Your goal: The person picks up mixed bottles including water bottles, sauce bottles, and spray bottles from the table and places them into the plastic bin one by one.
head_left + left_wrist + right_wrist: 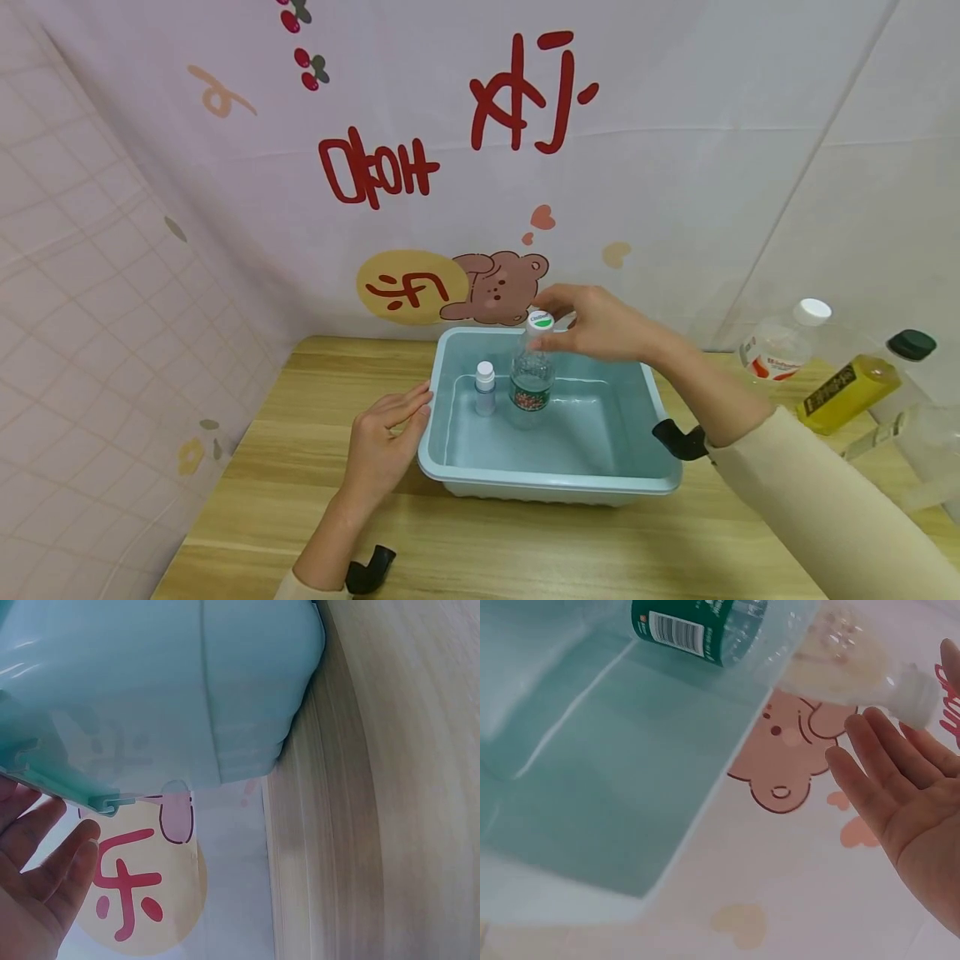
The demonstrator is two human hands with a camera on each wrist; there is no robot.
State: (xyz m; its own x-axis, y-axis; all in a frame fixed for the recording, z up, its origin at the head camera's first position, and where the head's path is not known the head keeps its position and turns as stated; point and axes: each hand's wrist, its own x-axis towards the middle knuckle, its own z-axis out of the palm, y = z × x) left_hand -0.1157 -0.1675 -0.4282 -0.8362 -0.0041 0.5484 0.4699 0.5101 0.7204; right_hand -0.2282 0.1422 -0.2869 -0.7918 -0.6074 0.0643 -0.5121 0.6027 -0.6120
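Note:
A pale blue plastic basin (555, 481) stands on the wooden table against the wall. In it are a clear bottle (531, 392) with a green label and white cap, and a small white-capped bottle (485, 400). My right hand (600, 321) is at the clear bottle's top, thumb in front of its neck and fingers behind. In the right wrist view the fingers (874, 765) look nearly straight beside the white cap (919, 694), with the thumb apart. My left hand (386, 442) touches the basin's left rim with extended fingers; the left wrist view shows fingers (45, 840) there.
On the right stand a white-capped clear bottle (776, 350), a bottle of yellow liquid (851, 392) with a dark cap, and another clear bottle (933, 442) at the edge. A printed cloth (660, 183) covers the wall behind. Each wrist carries a black camera mount (681, 439).

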